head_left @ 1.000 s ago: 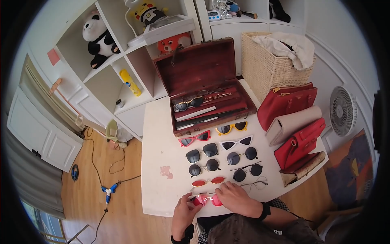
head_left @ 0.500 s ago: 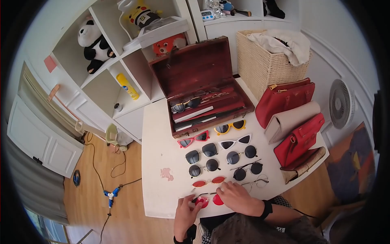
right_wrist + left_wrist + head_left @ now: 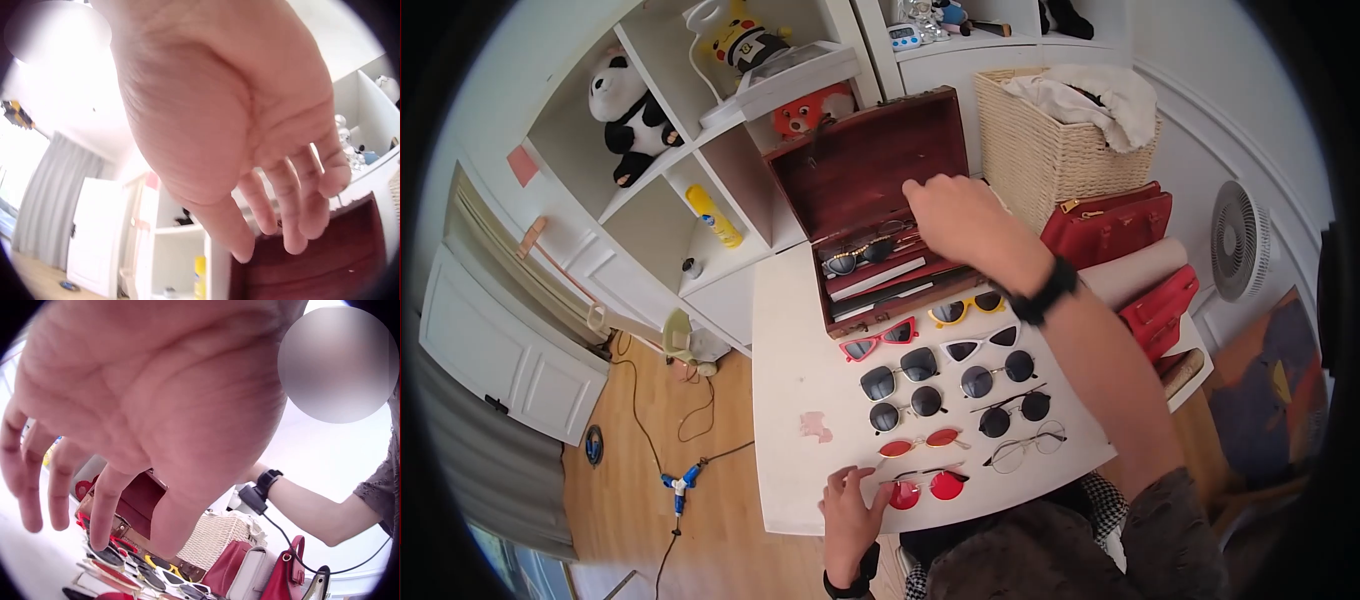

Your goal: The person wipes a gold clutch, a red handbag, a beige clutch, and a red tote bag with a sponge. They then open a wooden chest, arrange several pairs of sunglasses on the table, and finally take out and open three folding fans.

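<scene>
In the head view my left hand (image 3: 850, 510) is low over the table's near edge, its fingertips close beside the temple of a pair of round sunglasses (image 3: 945, 486) with red lenses. The left wrist view shows that hand (image 3: 144, 406) with fingers spread and nothing in the palm. My right hand (image 3: 960, 218) is raised over the open dark-red wooden case (image 3: 880, 165). Its fingers bend loosely and hold nothing in the right wrist view, with the case lid (image 3: 312, 256) behind them. Inside the case lie sunglasses with a beaded top (image 3: 860, 257) and other glasses, partly hidden by the hand.
Two columns of sunglasses lie on the white table (image 3: 800, 480), among them narrow red-lensed ones (image 3: 920, 441) and clear round glasses (image 3: 1022, 448). Handbags (image 3: 1105, 225) line the right side, partly behind my right arm. A wicker basket (image 3: 1050, 150) and a fan (image 3: 1238, 240) stand beyond.
My right hand has left the round red-lensed sunglasses and risen forward to the case. Those sunglasses now lie on the table, and my left hand has loosened from them.
</scene>
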The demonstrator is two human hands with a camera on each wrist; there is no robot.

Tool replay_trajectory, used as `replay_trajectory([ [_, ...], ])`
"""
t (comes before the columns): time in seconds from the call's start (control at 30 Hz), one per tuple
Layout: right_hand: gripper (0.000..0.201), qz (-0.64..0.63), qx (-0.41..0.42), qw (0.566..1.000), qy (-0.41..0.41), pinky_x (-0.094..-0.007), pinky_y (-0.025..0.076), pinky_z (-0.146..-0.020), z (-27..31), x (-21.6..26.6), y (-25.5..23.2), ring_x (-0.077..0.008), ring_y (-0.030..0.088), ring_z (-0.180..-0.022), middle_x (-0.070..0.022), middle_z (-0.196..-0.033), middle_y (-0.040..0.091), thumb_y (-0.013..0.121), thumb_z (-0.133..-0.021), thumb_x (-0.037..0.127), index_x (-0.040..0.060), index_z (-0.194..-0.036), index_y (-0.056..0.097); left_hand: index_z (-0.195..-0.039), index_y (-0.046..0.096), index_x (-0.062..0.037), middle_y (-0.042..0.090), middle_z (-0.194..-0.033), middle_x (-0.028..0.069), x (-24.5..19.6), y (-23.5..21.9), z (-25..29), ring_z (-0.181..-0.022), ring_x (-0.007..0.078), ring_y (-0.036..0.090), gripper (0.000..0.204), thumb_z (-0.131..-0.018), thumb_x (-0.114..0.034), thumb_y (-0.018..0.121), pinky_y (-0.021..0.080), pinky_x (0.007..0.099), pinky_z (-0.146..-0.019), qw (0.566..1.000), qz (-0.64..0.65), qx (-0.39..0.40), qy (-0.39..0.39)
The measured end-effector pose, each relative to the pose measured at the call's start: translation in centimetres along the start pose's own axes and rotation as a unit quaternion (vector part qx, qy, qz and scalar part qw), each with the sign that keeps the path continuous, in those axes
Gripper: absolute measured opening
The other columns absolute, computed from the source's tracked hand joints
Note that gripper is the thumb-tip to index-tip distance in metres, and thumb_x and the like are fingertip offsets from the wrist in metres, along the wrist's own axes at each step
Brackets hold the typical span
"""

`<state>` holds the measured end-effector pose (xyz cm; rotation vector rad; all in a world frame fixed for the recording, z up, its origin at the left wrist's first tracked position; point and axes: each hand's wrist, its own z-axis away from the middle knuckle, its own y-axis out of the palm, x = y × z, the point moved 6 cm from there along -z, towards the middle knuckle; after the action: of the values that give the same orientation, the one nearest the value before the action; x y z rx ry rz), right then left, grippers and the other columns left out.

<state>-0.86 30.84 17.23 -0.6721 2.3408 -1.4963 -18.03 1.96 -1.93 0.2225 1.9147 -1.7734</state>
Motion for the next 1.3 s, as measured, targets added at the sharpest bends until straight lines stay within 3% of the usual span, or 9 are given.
replay_trajectory([
  [0.13,0.02,0.061,0.089,0.994,-0.012,-0.0447,0.057,-0.08,-3.5,-5.1,10.1,-0.0339,0.07,-0.096,-0.0168,-0.101,0.071,0.057,-0.088,0.013,0.0066,-0.101,0.071,-0.106,0.067,-0.0105,0.06,-0.124,0.0119,-0.6,-2.3,-1.6,-0.116,0.0312,0.055,0.026,-0.087,-0.028,0.071,0.032,0.0447,-0.1,0.999,-0.005,-0.032,-0.016],
  [0.23,0.024,0.099,0.204,0.973,0.043,-0.0439,0.056,-0.084,-3.1,-8.8,16.4,-0.0317,0.068,-0.104,-0.0153,-0.112,0.069,0.053,-0.093,0.016,0.0069,-0.107,0.07,-0.1,0.067,-0.0092,0.062,-0.123,0.0099,-0.3,-3.1,-1.9,-0.116,0.0307,0.054,0.022,-0.086,-0.026,0.071,0.032,0.0447,-0.1,0.998,-0.013,-0.063,-0.028],
  [0.33,0.028,0.077,0.169,0.98,0.073,-0.0424,0.055,-0.086,-3.8,-10.1,19.3,-0.0316,0.067,-0.106,-0.0138,-0.112,0.07,0.049,-0.096,0.016,0.0079,-0.111,0.07,-0.094,0.065,-0.0082,0.063,-0.123,0.0085,-0.2,-4.0,-2.2,-0.117,0.0302,0.054,0.019,-0.086,-0.024,0.071,0.03,0.0445,-0.102,0.997,0.007,-0.057,-0.056],
  [0.43,0.03,0.103,0.175,0.978,0.041,-0.0412,0.054,-0.089,-4.3,-10.1,21.1,-0.0318,0.065,-0.108,-0.0132,-0.11,0.07,0.046,-0.098,0.016,0.0097,-0.115,0.069,-0.09,0.064,-0.008,0.063,-0.124,0.0081,0.2,-4.5,-3.0,-0.116,0.0303,0.054,0.018,-0.086,-0.024,0.071,0.029,0.0448,-0.103,0.995,0.0,-0.071,-0.077],
  [0.63,0.027,0.091,0.157,0.983,0.041,-0.042,0.054,-0.087,-5.4,-10.1,23.7,-0.031,0.065,-0.108,-0.0126,-0.106,0.071,0.048,-0.097,0.018,0.0107,-0.11,0.071,-0.088,0.063,-0.008,0.063,-0.124,0.0082,-0.6,-4.8,-4.8,-0.119,0.0299,0.053,0.019,-0.086,-0.025,0.071,0.029,0.0452,-0.104,0.995,0.028,-0.062,-0.07],
  [0.9,0.022,0.149,0.168,0.974,-0.027,-0.0394,0.053,-0.082,-6.1,-9.7,23.0,-0.027,0.067,-0.099,-0.0099,-0.098,0.072,0.053,-0.092,0.017,0.0118,-0.096,0.075,-0.092,0.063,-0.0084,0.061,-0.125,0.009,-1.0,-3.2,-5.4,-0.12,0.0297,0.051,0.018,-0.088,-0.024,0.07,0.028,0.0469,-0.104,0.997,0.044,-0.028,-0.061],
  [1.1,0.02,0.172,0.078,0.978,-0.083,-0.039,0.052,-0.079,-6.1,-8.8,20.3,-0.0265,0.068,-0.096,-0.0101,-0.09,0.072,0.056,-0.088,0.015,0.0105,-0.092,0.074,-0.092,0.063,-0.0069,0.063,-0.123,0.0101,-1.6,-3.7,-5.1,-0.118,0.0307,0.054,0.018,-0.088,-0.023,0.069,0.03,0.0449,-0.104,0.997,0.046,-0.047,-0.046],
  [1.2,0.018,0.12,0.0,0.99,-0.068,-0.04,0.054,-0.077,-5.9,-6.3,15.9,-0.0276,0.068,-0.094,-0.0111,-0.089,0.073,0.055,-0.088,0.014,0.0076,-0.094,0.071,-0.092,0.061,-0.0057,0.065,-0.119,0.0114,-2.2,-4.0,-5.0,-0.114,0.0322,0.057,0.017,-0.089,-0.021,0.068,0.033,0.0447,-0.104,0.996,0.058,-0.058,-0.028],
  [1.3,0.018,-0.026,0.048,0.998,0.006,-0.0481,0.056,-0.072,-4.7,-1.9,10.4,-0.0349,0.069,-0.081,-0.0161,-0.089,0.072,0.059,-0.086,0.014,0.0037,-0.097,0.069,-0.095,0.06,-0.0032,0.068,-0.113,0.014,-2.8,-4.3,-5.0,-0.105,0.0335,0.063,0.017,-0.09,-0.017,0.067,0.042,0.043,-0.098,0.99,0.117,-0.081,-0.006],
])
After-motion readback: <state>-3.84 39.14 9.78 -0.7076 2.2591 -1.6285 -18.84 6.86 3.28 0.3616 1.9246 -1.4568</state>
